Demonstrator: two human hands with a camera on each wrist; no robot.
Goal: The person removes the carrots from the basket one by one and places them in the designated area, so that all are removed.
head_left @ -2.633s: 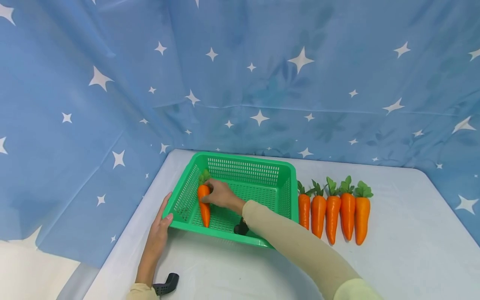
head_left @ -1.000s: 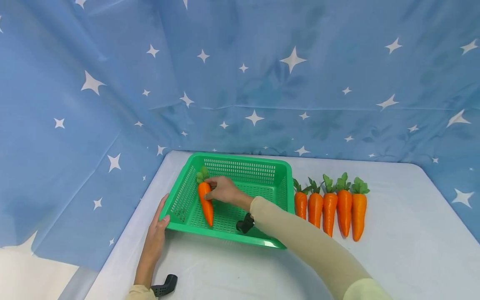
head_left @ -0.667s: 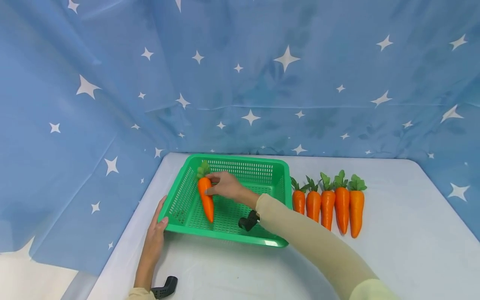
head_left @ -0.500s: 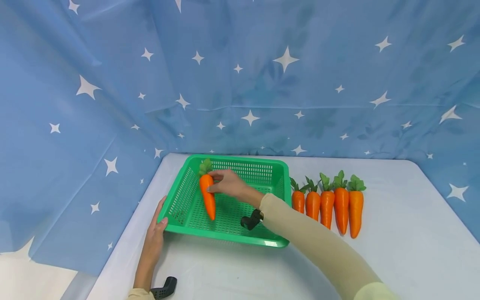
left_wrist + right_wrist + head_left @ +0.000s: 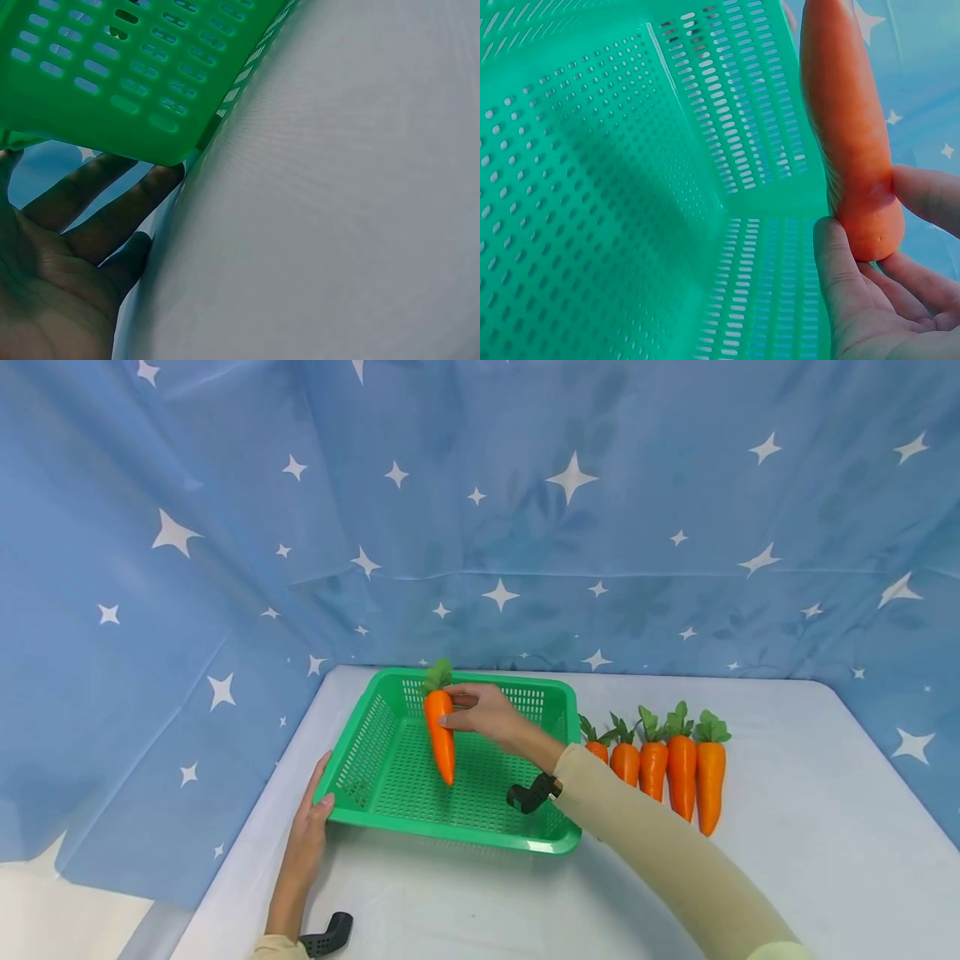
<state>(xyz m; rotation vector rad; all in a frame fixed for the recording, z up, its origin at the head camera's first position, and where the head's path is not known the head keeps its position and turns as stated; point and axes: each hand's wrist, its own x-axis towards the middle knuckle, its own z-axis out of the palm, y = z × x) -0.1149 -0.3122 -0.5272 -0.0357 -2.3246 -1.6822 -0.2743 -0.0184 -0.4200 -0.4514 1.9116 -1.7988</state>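
Note:
My right hand (image 5: 483, 714) pinches an orange carrot (image 5: 441, 735) with green leaves near its leafy end. The carrot is above the floor of the green basket (image 5: 450, 841), toward its back wall. In the right wrist view, thumb and fingers press against the thick end of the carrot (image 5: 851, 142), and its leaves are hidden. At the basket's front left corner, my left hand (image 5: 307, 827) touches the rim with thumb and fingers. The left wrist view shows the left hand (image 5: 67, 247) with fairly straight fingers against the perforated wall of the basket (image 5: 112, 82).
To the right of the basket, several carrots (image 5: 681, 777) lie in a row on the white table (image 5: 810, 827), leaves toward the back. My right forearm partly covers them. A blue curtain (image 5: 480, 527) with white stars hangs behind and to the left.
The pinched carrot has risen from the basket floor and moved right and toward the back with my right hand. The left hand stays at the basket corner. The view has shifted slightly.

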